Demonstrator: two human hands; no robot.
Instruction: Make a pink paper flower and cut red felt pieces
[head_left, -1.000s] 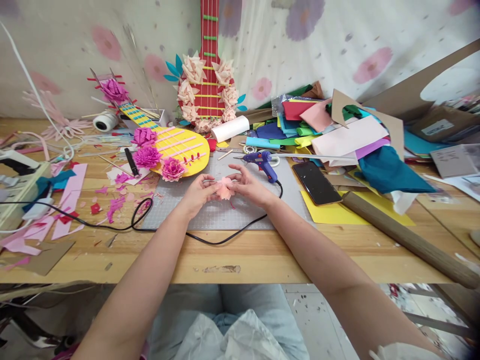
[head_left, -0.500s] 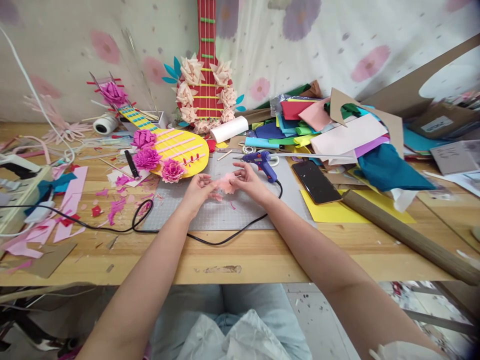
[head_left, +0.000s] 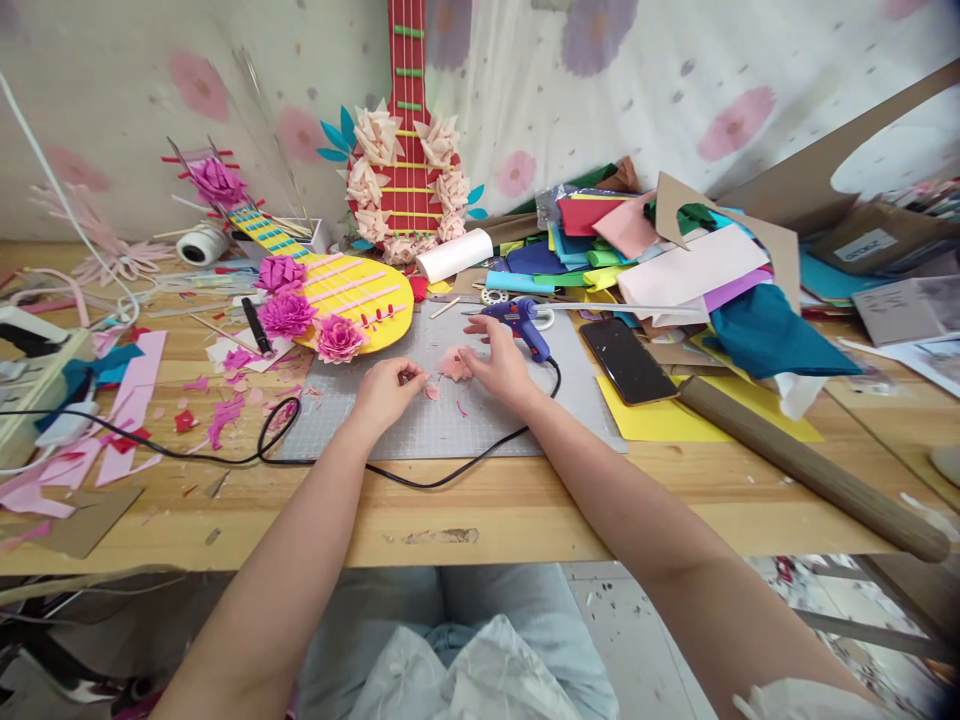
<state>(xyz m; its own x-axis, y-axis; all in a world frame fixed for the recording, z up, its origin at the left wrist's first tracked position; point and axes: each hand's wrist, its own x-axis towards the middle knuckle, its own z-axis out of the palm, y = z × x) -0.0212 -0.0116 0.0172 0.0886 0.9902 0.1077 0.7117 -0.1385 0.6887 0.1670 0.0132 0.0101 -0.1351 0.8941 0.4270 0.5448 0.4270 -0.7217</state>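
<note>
My right hand (head_left: 496, 365) rests on the grey cutting mat (head_left: 420, 425), its fingers closed on a small pale pink paper flower (head_left: 454, 364). My left hand (head_left: 388, 390) lies a little to the left, fingers curled in a pinch beside a tiny pink petal scrap (head_left: 432, 391); I cannot make out whether it holds anything. A blue glue gun (head_left: 519, 322) lies just beyond my right hand, its black cord (head_left: 315, 465) looping over the mat.
A yellow paper guitar (head_left: 346, 295) with magenta flowers lies at the mat's left; a red guitar (head_left: 405, 150) leans on the wall. A black phone (head_left: 627, 360), stacked coloured sheets (head_left: 675, 270) and a cardboard tube (head_left: 810, 468) are right. Pink scraps (head_left: 127, 410) litter the left.
Both hands have lowered the pink flower onto the mat. My left hand has come off it and drawn slightly left; my right hand stays on it.
</note>
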